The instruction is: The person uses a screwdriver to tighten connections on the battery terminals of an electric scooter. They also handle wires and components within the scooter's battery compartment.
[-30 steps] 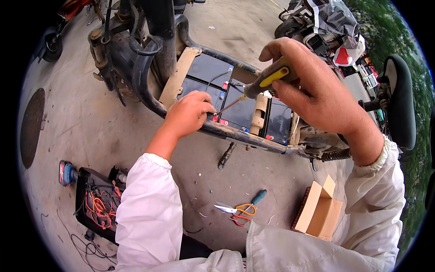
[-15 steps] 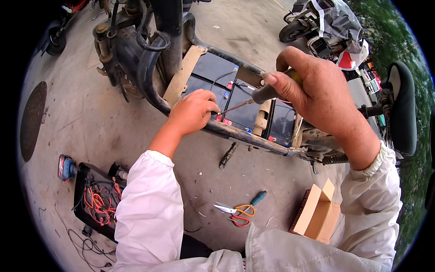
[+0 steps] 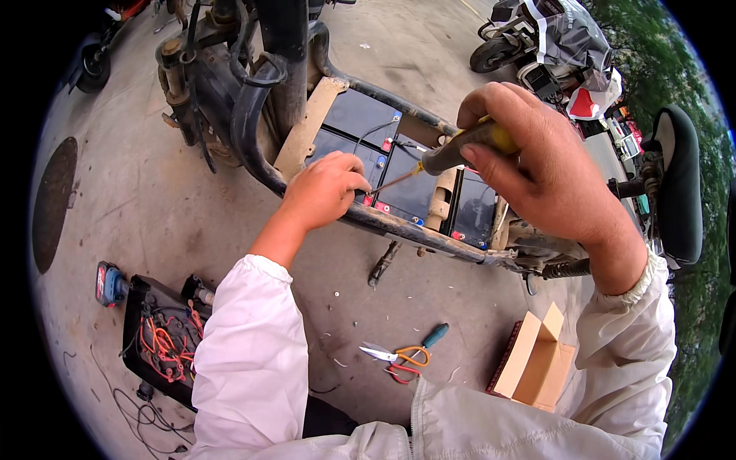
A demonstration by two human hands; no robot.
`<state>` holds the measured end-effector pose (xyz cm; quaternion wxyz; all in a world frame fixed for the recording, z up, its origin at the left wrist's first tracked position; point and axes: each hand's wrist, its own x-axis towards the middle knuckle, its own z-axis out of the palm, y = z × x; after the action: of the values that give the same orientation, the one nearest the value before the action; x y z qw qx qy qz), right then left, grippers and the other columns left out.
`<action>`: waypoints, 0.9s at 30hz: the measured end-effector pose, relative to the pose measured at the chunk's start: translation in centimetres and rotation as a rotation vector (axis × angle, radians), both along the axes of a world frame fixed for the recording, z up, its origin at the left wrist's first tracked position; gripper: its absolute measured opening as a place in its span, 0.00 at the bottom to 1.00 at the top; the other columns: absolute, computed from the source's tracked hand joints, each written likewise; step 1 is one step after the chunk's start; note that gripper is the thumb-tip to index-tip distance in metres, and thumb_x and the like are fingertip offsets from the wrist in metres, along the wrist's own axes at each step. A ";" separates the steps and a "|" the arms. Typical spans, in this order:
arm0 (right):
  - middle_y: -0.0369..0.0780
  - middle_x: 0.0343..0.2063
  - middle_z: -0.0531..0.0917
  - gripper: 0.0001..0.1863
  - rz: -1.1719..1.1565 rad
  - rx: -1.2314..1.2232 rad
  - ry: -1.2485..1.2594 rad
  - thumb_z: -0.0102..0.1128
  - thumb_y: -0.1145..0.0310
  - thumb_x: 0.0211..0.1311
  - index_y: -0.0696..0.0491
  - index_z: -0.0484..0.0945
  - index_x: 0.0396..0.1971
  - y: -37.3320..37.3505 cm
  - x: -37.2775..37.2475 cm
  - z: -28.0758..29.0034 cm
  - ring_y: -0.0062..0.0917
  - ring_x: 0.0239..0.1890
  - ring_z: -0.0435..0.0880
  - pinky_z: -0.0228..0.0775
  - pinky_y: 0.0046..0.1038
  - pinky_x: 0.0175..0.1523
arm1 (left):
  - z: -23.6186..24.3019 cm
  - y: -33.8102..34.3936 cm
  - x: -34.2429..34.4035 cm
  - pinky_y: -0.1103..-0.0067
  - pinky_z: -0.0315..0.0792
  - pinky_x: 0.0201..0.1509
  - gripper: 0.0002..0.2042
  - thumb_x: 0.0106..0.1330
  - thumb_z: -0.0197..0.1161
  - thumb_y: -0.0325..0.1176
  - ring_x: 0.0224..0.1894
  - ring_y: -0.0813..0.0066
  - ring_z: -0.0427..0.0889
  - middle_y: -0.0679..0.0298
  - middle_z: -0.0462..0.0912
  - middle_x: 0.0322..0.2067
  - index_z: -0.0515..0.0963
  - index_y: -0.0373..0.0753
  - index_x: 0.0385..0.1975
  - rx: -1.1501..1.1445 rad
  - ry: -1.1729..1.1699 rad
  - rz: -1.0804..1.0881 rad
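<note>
- Gripping the screwdriver [image 3: 447,155] in closed fingers, the right hand [image 3: 548,165] bares more handle than half a second ago; the tip is at a red terminal [image 3: 368,200].
- Left hand [image 3: 323,190] stays beside it, fingers curled; anything pinched, I cannot tell.
- Bike frame [image 3: 418,236] holds black batteries [image 3: 360,113]; black tray [image 3: 165,388], orange wires [image 3: 159,337].

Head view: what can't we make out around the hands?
All in the head view:
What, if anything, the left hand pinches: its own fingers hide it.
Whether the tip of the screwdriver sits in a screw at the red terminal: too small.
The screwdriver's butt end: covered by the right hand.
The right side of the black bin: hidden behind the left sleeve.
</note>
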<state>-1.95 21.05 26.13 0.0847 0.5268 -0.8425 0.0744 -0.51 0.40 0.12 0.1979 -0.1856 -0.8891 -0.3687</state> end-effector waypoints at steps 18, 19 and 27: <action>0.45 0.65 0.71 0.29 -0.259 0.160 -0.119 0.51 0.71 0.77 0.50 0.59 0.75 6.1 -3.4 -0.3 0.34 0.66 0.72 0.64 0.33 0.68 | -1.8 0.2 0.1 0.65 0.78 0.50 0.06 0.52 0.65 0.28 0.51 0.64 0.81 0.70 0.83 0.39 0.88 0.49 0.26 0.008 -0.055 0.124; 0.45 0.65 0.71 0.29 -0.284 0.227 -0.114 0.51 0.71 0.76 0.50 0.59 0.75 6.3 -4.0 -0.2 0.34 0.66 0.72 0.64 0.33 0.69 | -1.7 0.1 0.1 0.65 0.78 0.49 0.06 0.51 0.67 0.30 0.51 0.62 0.82 0.69 0.84 0.40 0.88 0.48 0.27 -0.026 -0.034 0.109; 0.41 0.58 0.74 0.27 -0.165 0.021 -0.019 0.53 0.68 0.76 0.51 0.63 0.72 5.1 -3.6 -1.4 0.29 0.61 0.73 0.64 0.30 0.67 | -1.8 0.3 0.0 0.65 0.78 0.49 0.07 0.50 0.70 0.32 0.50 0.61 0.82 0.66 0.84 0.41 0.88 0.50 0.30 0.003 -0.108 0.152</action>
<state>-5.59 26.11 24.76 0.0772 0.4556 -0.8846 0.0633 -0.50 0.67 -1.64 0.1772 -0.0971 -0.9094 -0.3635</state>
